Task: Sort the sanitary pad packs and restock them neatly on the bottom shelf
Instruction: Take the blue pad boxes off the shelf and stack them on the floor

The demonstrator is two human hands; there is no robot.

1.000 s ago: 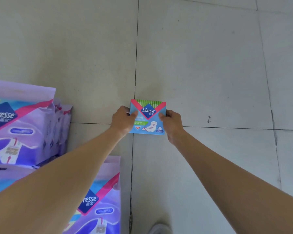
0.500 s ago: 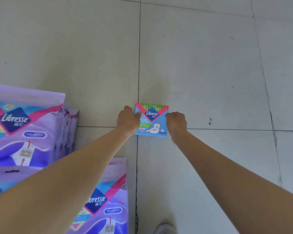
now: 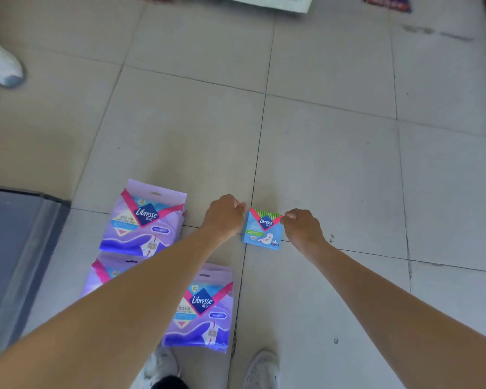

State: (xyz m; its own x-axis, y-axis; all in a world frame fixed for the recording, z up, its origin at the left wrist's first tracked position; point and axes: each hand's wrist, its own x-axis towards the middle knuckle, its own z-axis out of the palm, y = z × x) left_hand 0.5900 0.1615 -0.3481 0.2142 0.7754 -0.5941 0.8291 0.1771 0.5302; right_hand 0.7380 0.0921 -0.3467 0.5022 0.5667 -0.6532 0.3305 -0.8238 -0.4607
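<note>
The small blue pack (image 3: 263, 230) stands on the tiled floor (image 3: 334, 164). The left hand (image 3: 225, 216) and the right hand (image 3: 302, 226) pinch its top corners; purple packs (image 3: 143, 219) lie left.

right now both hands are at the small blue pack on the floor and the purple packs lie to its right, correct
Not quite. In the head view the purple packs lie to the left of the blue pack, not its right. The rest holds: the left hand and right hand are at the pack's two sides on the floor.
</note>
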